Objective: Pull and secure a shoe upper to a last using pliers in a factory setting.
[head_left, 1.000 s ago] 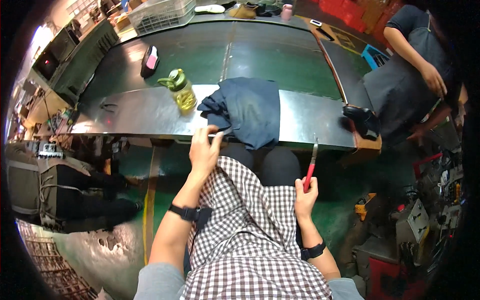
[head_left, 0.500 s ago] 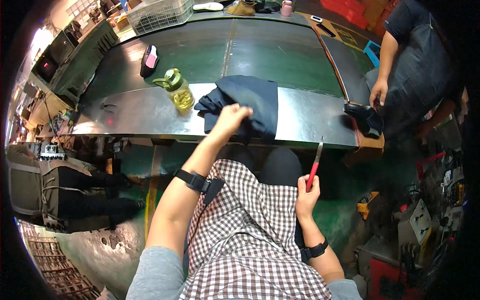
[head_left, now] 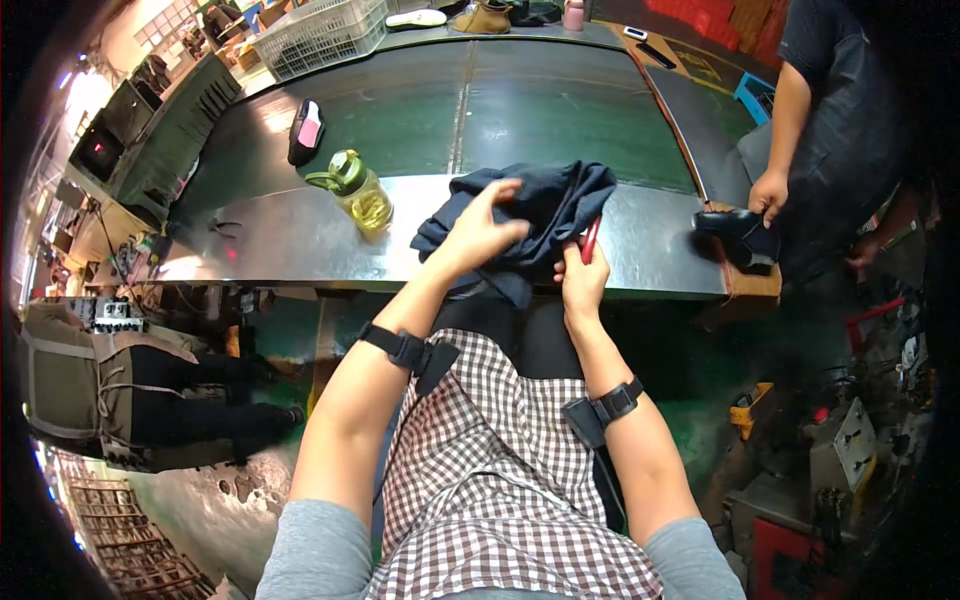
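A dark navy cloth [head_left: 545, 205] lies bunched at the near edge of the metal bench, its right side lifted into folds. My left hand [head_left: 484, 232] is over its left part, fingers spread and thumb apart, with nothing gripped. At the cloth's lower right, my right hand [head_left: 586, 272] is closed round a slim red-handled tool [head_left: 591, 240]. The tool points up against the folds, and its metal tip is hidden now. Left of the cloth stands a clear bottle [head_left: 368, 205] with a green lid and yellowish contents.
A black and pink shoe part [head_left: 306, 132] lies farther left on the dark belt [head_left: 400, 125]. A grey plastic crate [head_left: 325, 40] stands at the far left. On the right, another person's hand [head_left: 768, 195] touches a black shoe [head_left: 738, 235] at the bench corner.
My right hand has moved up and left with the red-handled tool to the cloth. The cloth's right side has risen into folds. My left hand has opened from a closed shape.
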`<state>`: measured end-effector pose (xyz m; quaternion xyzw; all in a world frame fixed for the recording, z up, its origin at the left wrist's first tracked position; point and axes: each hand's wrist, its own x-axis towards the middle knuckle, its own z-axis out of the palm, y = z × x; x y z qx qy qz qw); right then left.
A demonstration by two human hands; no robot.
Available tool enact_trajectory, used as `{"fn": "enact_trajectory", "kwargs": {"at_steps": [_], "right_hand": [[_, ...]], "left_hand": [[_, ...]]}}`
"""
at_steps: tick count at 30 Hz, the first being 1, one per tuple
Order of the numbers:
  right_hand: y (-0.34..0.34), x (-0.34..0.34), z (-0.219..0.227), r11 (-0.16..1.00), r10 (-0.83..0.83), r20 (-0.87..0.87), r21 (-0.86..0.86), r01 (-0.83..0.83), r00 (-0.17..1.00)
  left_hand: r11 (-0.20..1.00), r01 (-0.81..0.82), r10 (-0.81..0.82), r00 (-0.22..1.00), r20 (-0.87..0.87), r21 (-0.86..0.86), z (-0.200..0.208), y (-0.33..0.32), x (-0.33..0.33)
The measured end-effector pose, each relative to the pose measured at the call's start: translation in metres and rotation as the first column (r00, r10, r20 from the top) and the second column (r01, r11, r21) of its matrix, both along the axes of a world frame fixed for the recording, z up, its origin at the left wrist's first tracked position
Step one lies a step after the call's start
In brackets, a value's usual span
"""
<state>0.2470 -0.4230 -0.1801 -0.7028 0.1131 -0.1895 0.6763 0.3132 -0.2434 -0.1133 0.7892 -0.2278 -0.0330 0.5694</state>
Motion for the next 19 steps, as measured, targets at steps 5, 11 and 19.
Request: {"fn": "enact_trajectory", "kwargs": {"at_steps": [5, 11, 19], "right_hand": [[0.003, -0.006, 0.01, 0.899, -0.014, -0.002, 0.437, 0.013, 1.0], [0.012, -0.008, 0.014, 0.994, -0.06, 0.005, 0.091, 0.059, 0.998], [0.013, 0.003, 0.007, 0.952, -0.255, 0.008, 0.179, 0.249, 0.967]], "left_hand": [[0.68, -0.38, 0.081, 0.889, 0.451, 0.627, -0.055, 0.027, -0.022], [0.916, -0.4, 0.401, 0.916, -0.015, 0.009, -0.015, 0.021, 0.016], [0.782, 0.077, -0.221, 0.962, -0.161, -0.619, 0.066, 0.006, -0.035]]}}
